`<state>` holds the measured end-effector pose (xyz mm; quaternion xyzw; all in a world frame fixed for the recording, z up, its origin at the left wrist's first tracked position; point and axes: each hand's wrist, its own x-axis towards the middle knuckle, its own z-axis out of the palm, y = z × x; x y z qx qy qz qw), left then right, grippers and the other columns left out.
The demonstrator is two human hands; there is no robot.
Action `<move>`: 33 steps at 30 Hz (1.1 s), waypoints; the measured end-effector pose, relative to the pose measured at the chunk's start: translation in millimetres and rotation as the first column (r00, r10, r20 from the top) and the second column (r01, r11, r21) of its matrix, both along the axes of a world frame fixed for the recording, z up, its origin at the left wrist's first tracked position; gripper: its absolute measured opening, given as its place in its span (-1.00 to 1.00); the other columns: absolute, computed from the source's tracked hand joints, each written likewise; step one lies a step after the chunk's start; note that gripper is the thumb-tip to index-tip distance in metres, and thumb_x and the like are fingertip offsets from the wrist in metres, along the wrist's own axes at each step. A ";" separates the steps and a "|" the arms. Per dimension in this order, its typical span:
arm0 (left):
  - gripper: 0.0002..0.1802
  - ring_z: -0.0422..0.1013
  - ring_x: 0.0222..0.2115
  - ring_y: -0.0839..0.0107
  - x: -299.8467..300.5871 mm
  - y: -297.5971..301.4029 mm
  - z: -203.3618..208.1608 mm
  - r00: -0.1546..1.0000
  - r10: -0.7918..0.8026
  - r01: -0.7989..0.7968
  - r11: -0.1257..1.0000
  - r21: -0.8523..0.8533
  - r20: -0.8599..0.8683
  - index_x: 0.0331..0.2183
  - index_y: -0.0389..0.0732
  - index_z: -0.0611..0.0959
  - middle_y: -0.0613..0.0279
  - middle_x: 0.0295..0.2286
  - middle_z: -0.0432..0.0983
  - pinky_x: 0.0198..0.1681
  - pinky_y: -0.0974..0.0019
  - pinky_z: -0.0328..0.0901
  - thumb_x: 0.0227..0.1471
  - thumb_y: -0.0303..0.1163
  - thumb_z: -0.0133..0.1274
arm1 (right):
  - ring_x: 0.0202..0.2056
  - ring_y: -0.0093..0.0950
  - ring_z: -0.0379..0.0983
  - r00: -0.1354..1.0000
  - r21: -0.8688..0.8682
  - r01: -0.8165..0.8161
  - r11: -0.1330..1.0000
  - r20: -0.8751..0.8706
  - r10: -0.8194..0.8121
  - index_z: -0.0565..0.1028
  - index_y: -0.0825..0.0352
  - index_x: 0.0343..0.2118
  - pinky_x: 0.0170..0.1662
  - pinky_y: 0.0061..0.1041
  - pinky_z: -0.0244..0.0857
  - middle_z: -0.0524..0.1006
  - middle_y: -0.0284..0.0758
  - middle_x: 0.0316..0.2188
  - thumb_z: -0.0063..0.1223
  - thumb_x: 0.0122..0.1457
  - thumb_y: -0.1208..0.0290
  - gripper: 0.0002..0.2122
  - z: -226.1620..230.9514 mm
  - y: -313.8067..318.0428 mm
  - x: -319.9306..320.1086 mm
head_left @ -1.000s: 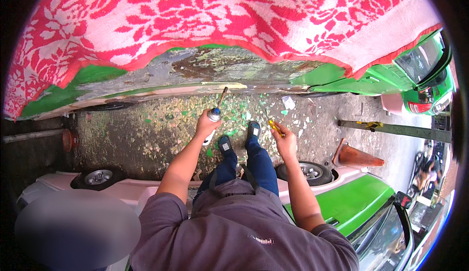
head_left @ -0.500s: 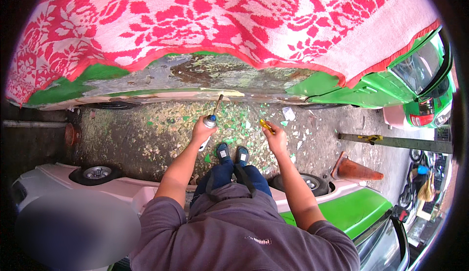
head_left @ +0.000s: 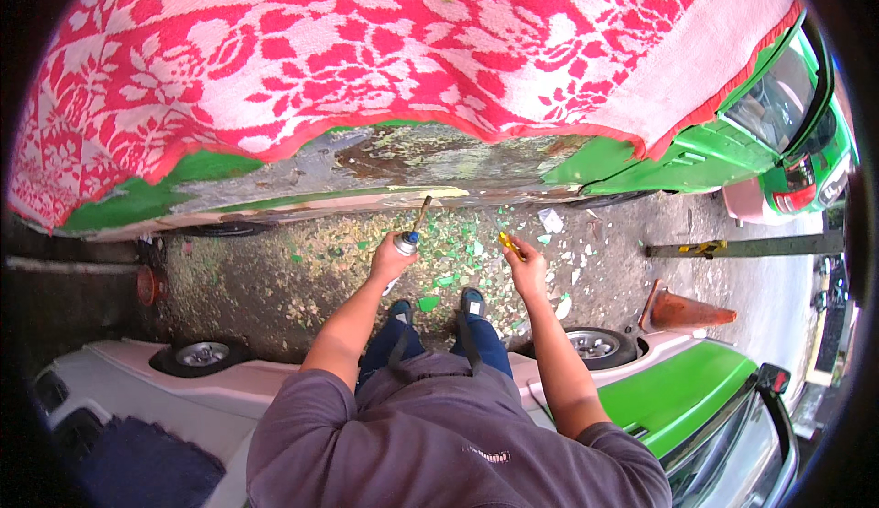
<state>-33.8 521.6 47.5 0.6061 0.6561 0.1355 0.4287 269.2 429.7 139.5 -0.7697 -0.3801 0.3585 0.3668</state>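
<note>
- The person's left hand point(head_left: 392, 260) is gripping a canister torch point(head_left: 405, 243), its metal nozzle point(head_left: 422, 212) pointing toward the car side ahead; I can't tell whether the tip is touching it.
- The right hand point(head_left: 530, 273) is closing around a yellow-handled tool point(head_left: 512, 246), holding it well apart from the torch.
- A red-and-pink floral towel point(head_left: 348, 59) is draping over the green car point(head_left: 696, 165), above a patchy, stripped panel point(head_left: 394, 158).
- Paint-like flakes point(head_left: 265, 279) are littering the ground around the person's feet.
- An orange cone point(head_left: 689, 312) is lying tipped over on the right.
</note>
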 end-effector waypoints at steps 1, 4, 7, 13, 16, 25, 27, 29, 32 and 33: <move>-0.24 0.51 -0.20 0.13 -1.8 0.6 -5.3 1.000 -0.004 0.004 1.000 0.022 0.009 -0.06 -0.22 0.47 0.03 -0.24 0.57 -0.12 0.17 0.37 -0.34 -0.20 0.42 | -0.22 -0.30 0.59 1.000 -0.009 0.024 1.000 -0.007 -0.024 0.57 0.20 -0.04 -0.12 -0.38 0.40 0.62 -0.06 -0.28 0.22 0.08 0.26 -0.64 -2.0 -2.9 -4.9; -0.29 0.52 -0.22 0.15 -16.9 -3.4 -20.5 0.997 0.000 -0.003 1.000 0.027 0.082 -0.11 -0.24 0.48 0.06 -0.27 0.57 -0.13 0.18 0.37 -0.33 -0.25 0.43 | -0.20 -0.41 0.58 0.995 -0.005 0.095 0.995 -0.024 -0.095 0.55 0.32 -0.03 -0.11 -0.43 0.39 0.63 -0.11 -0.25 0.23 0.09 0.30 -0.62 6.1 -8.8 -31.4; -0.33 0.52 -0.23 0.15 -9.1 -6.3 -11.0 0.995 -0.042 0.041 0.999 0.015 0.094 -0.13 -0.22 0.49 0.07 -0.28 0.57 -0.14 0.18 0.37 -0.33 -0.28 0.42 | -0.21 -0.41 0.58 0.981 -0.054 0.185 0.981 -0.058 -0.188 0.55 0.33 -0.03 -0.11 -0.44 0.39 0.63 -0.09 -0.25 0.22 0.09 0.29 -0.61 3.9 -25.3 -42.9; -0.26 0.51 -0.20 0.16 -13.7 -14.4 -29.8 0.998 -0.057 0.054 0.995 0.082 0.035 -0.08 -0.21 0.47 0.06 -0.23 0.56 -0.12 0.16 0.37 -0.33 -0.25 0.43 | -0.24 -0.39 0.58 0.976 -0.126 0.206 0.970 -0.046 -0.213 0.55 0.29 -0.02 -0.14 -0.42 0.38 0.63 -0.09 -0.28 0.21 0.10 0.26 -0.62 7.5 -41.8 -51.1; -0.25 0.51 -0.20 0.17 -7.9 -13.8 -40.1 0.996 -0.021 0.012 0.995 0.097 0.091 -0.07 -0.22 0.47 0.04 -0.23 0.56 -0.12 0.16 0.37 -0.34 -0.23 0.43 | -0.24 -0.39 0.58 0.981 -0.080 0.187 0.979 -0.047 -0.191 0.55 0.29 -0.02 -0.14 -0.42 0.38 0.63 -0.09 -0.28 0.20 0.11 0.27 -0.62 -5.8 -46.5 -42.6; -0.21 0.48 -0.14 0.05 -1.9 -8.9 -42.5 0.998 0.005 -0.010 0.996 0.083 0.058 -0.04 -0.19 0.47 -0.02 -0.18 0.54 -0.09 0.10 0.36 -0.35 -0.18 0.41 | -0.27 -0.45 0.57 0.975 -0.070 0.200 0.977 -0.085 -0.206 0.56 0.30 -0.03 -0.16 -0.47 0.38 0.64 -0.13 -0.30 0.21 0.11 0.31 -0.64 -23.5 -46.8 -37.1; -0.20 0.48 -0.13 0.05 1.7 -9.3 -38.5 0.999 -0.007 0.003 0.997 0.078 0.052 -0.03 -0.19 0.46 -0.03 -0.17 0.54 -0.09 0.10 0.36 -0.35 -0.17 0.41 | -0.30 -0.48 0.56 0.970 -0.060 0.216 0.975 -0.103 -0.221 0.56 0.30 -0.04 -0.18 -0.48 0.38 0.64 -0.15 -0.32 0.21 0.10 0.31 -0.64 -27.4 -50.6 -34.7; -0.20 0.47 -0.13 0.05 2.7 -9.5 -40.5 0.998 -0.019 0.014 0.996 0.088 0.054 -0.03 -0.20 0.46 -0.04 -0.16 0.54 -0.08 0.10 0.36 -0.35 -0.17 0.41 | -0.32 -0.50 0.55 0.965 -0.052 0.227 0.973 -0.123 -0.232 0.56 0.30 -0.04 -0.19 -0.49 0.37 0.64 -0.16 -0.35 0.22 0.10 0.31 -0.65 -28.4 -54.5 -35.8; -0.19 0.47 -0.13 0.04 1.6 -8.1 -49.3 0.997 -0.026 0.018 0.994 0.108 0.069 -0.02 -0.20 0.46 -0.04 -0.16 0.53 -0.08 0.10 0.36 -0.35 -0.16 0.41 | -0.32 -0.52 0.54 0.969 -0.076 0.205 0.976 -0.127 -0.214 0.56 0.32 -0.05 -0.19 -0.51 0.36 0.64 -0.18 -0.35 0.22 0.10 0.32 -0.65 -23.6 -58.0 -37.3; -0.19 0.47 -0.12 0.04 2.4 -7.5 -50.2 0.997 -0.024 0.016 0.994 0.106 0.075 -0.01 -0.20 0.46 -0.04 -0.16 0.54 -0.07 0.10 0.36 -0.35 -0.16 0.41 | -0.30 -0.53 0.54 0.970 -0.058 0.206 0.977 -0.120 -0.212 0.56 0.33 -0.05 -0.18 -0.51 0.36 0.64 -0.17 -0.32 0.21 0.11 0.32 -0.65 -21.9 -58.9 -37.8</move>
